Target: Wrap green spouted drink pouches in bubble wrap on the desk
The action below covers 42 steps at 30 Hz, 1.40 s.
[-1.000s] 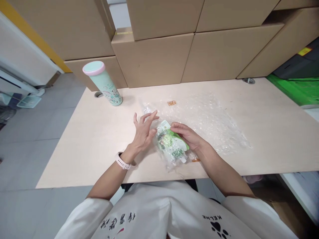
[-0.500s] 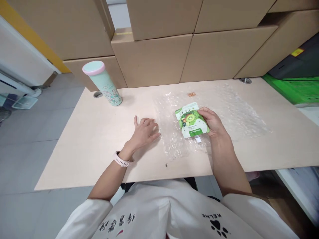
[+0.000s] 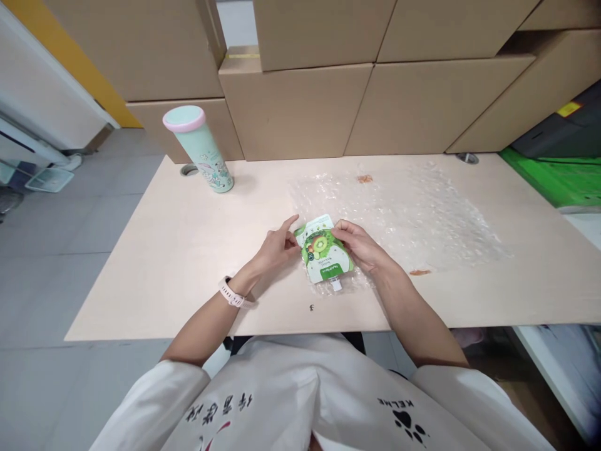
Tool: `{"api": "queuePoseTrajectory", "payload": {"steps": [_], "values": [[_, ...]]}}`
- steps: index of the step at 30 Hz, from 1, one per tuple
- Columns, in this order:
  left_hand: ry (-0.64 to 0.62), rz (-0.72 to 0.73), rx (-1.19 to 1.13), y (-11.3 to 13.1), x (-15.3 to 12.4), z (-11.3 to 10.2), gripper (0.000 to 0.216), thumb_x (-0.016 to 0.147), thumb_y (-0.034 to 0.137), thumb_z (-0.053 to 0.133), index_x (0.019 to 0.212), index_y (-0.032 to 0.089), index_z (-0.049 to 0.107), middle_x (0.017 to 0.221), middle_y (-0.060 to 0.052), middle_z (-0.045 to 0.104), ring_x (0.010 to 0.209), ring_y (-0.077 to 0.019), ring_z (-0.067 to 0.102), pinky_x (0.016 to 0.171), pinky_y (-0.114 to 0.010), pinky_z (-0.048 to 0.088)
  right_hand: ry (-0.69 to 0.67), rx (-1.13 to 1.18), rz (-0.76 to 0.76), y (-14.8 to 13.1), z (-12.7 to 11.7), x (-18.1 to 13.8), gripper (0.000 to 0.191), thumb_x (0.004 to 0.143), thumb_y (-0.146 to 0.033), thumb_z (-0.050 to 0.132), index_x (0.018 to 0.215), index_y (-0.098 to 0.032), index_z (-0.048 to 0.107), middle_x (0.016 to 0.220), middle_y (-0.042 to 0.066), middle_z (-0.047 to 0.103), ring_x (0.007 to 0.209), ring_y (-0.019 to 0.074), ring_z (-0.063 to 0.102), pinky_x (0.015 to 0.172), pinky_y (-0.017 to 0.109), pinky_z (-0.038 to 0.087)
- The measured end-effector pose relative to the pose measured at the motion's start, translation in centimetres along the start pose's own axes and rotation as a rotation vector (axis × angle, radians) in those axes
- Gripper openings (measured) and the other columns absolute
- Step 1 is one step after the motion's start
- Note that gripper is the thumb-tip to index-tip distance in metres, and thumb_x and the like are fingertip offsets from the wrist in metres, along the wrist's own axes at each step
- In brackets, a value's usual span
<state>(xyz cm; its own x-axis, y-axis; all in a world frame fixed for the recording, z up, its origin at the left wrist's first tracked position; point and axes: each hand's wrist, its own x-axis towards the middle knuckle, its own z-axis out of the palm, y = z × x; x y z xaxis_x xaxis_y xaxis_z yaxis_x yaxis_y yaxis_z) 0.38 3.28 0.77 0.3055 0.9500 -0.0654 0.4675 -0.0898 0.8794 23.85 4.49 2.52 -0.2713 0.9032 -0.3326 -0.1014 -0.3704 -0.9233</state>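
Observation:
A green and white kiwi pouch lies flat on the near left corner of a clear bubble wrap sheet, its spout pointing toward me. My left hand pinches the pouch's left edge with fingers curled. At the pouch's right edge, my right hand grips it with the fingers pressed together. A pink watch is on my left wrist.
A mint tumbler with a pink lid stands at the table's back left. Cardboard boxes are stacked along the far edge. Two small orange tape bits lie on the wrap. A green bin sits at the right.
The pouch was freed from the wrap, carried right by my right hand, then brought back toward the centre. My left hand left the table and took hold of its left edge.

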Motion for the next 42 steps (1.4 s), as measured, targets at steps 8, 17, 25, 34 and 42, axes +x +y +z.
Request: {"api": "queuePoseTrajectory", "payload": {"steps": [8, 17, 25, 34, 42], "values": [[0.069, 0.044, 0.025, 0.0, 0.0, 0.6, 0.063, 0.079, 0.011, 0.061, 0.141, 0.018, 0.056, 0.083, -0.002, 0.073, 0.074, -0.0142, 0.063, 0.079, -0.03, 0.05, -0.077, -0.528, -0.124, -0.8, -2.1, -0.9, 0.035, 0.084, -0.05, 0.065, 0.073, -0.023, 0.046, 0.065, -0.005, 0.048, 0.054, 0.0115, 0.046, 0.05, 0.026, 0.032], [0.064, 0.095, 0.223, 0.6, 0.0, 0.5, 0.04, 0.081, 0.016, 0.054, 0.117, 0.019, 0.072, 0.08, -0.003, 0.072, 0.068, -0.0156, 0.058, 0.076, -0.034, 0.048, -0.025, -1.212, -0.16, -2.2, -2.5, -2.3, 0.023, 0.09, -0.031, 0.051, 0.071, -0.023, 0.041, 0.064, -0.002, 0.053, 0.06, 0.0155, 0.047, 0.056, 0.029, 0.027], [0.121, 0.051, 0.148, 0.6, -0.3, 0.7, 0.038, 0.082, 0.017, 0.053, 0.117, 0.017, 0.07, 0.081, -0.003, 0.071, 0.069, -0.0158, 0.059, 0.072, -0.031, 0.049, -0.033, -1.41, -0.086, -2.7, -2.2, -2.5, 0.019, 0.089, -0.024, 0.047, 0.072, -0.023, 0.039, 0.069, 0.002, 0.057, 0.06, 0.0164, 0.046, 0.057, 0.031, 0.024], [0.114, 0.007, 0.124, 0.9, -0.7, 0.9, 0.04, 0.084, 0.016, 0.056, 0.123, 0.02, 0.064, 0.085, -0.002, 0.071, 0.072, -0.0147, 0.061, 0.071, -0.028, 0.048, -0.051, -1.42, -0.108, -2.5, -2.6, -2.2, 0.018, 0.09, -0.023, 0.046, 0.072, -0.023, 0.04, 0.068, 0.001, 0.055, 0.061, 0.0168, 0.045, 0.058, 0.03, 0.025], [0.147, -0.083, -0.167, 1.7, -1.2, 1.3, 0.048, 0.083, 0.015, 0.063, 0.13, 0.021, 0.054, 0.111, -0.007, 0.067, 0.09, -0.0154, 0.064, 0.084, -0.033, 0.053, -0.03, -1.347, -0.133, -2.4, -2.7, -2.0, 0.02, 0.086, -0.02, 0.051, 0.068, -0.023, 0.041, 0.064, -0.001, 0.052, 0.059, 0.0153, 0.043, 0.057, 0.03, 0.024]]}}
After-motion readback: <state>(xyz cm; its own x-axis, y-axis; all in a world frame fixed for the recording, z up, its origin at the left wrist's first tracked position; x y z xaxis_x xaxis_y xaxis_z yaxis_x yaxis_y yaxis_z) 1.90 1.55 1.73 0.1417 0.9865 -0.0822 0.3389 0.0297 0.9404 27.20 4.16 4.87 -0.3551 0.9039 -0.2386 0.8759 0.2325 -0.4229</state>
